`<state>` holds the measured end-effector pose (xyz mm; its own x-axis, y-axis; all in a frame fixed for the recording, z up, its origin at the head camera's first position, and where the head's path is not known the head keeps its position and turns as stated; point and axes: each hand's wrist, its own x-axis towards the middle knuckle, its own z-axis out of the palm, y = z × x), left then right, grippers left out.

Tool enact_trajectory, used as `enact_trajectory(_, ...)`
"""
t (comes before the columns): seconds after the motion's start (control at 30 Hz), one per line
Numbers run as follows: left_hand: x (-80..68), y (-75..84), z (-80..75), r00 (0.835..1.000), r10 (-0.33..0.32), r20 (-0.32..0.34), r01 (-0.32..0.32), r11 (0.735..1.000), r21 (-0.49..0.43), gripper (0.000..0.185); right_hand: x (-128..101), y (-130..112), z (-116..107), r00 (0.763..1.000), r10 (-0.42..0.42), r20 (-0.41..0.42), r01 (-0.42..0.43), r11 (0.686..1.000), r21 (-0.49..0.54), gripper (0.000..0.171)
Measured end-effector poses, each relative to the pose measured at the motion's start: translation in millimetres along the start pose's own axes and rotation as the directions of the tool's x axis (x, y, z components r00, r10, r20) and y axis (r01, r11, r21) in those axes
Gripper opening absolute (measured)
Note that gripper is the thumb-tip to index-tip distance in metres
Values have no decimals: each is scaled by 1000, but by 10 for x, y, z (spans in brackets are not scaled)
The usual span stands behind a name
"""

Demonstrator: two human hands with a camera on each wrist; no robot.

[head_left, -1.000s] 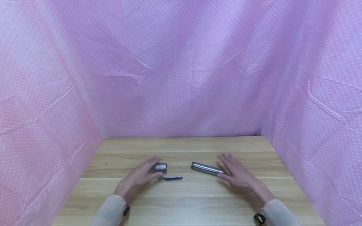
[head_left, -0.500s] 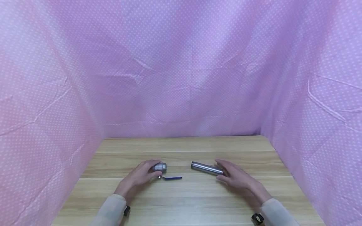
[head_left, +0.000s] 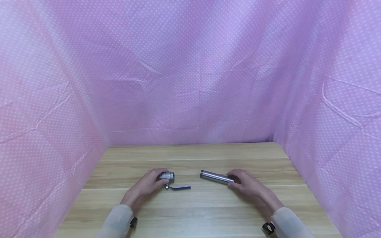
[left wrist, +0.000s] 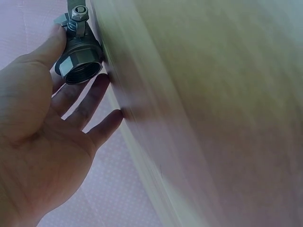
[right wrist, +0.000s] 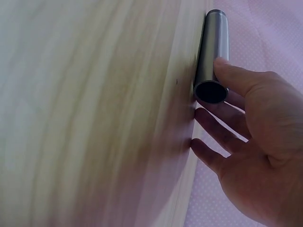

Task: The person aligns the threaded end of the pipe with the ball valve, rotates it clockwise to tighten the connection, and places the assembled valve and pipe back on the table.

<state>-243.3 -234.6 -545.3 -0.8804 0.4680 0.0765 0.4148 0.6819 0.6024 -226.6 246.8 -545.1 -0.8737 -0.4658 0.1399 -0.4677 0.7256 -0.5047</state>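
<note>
On the left of the table lies a metal ball valve (head_left: 168,176), its threaded opening facing the camera in the left wrist view. A lever handle with a blue sleeve (head_left: 181,188) sticks out from it to the right. My left hand (head_left: 145,185) pinches the valve body from its left end, thumb on the near side and index finger on the far side. Across from it, a plain steel pipe (head_left: 215,177) lies slightly slanted. My right hand (head_left: 250,187) pinches the pipe's right end between thumb and fingers; the pipe's hollow end (right wrist: 211,91) shows in the right wrist view.
A wooden tabletop (head_left: 190,211) spreads under both hands. Pink dotted cloth (head_left: 190,82) hangs behind it and along both sides. Each forearm has a pale sleeve, with a dark band (head_left: 269,228) at the wrist.
Both hands have closed in: the left fingers have settled round the valve, and the right fingers, spread earlier, have curled onto the pipe's end. Valve and pipe have stayed about in place.
</note>
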Motion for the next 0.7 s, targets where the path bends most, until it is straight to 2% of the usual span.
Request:
enact_trajectory(0.37,-28,30,-12,1000,23,6,-23,1000,-19,38,43,-6,25,1000,-5,16,5,1000,-5,33)
enact_trajectory(0.47,-46,27,1,1000,8,15,-7,999,-48,37,44,-6,40,1000,1,14,-1,1000,7,31)
enact_trajectory(0.6,-73,37,18,999,-44,31,47,996,-82,39,32,-4,62,1000,29,-3,-29,999,32,28)
enact_trajectory(0.7,-85,61,17,997,-71,20,73,993,-92,39,19,-11,65,998,61,-27,-59,996,66,26)
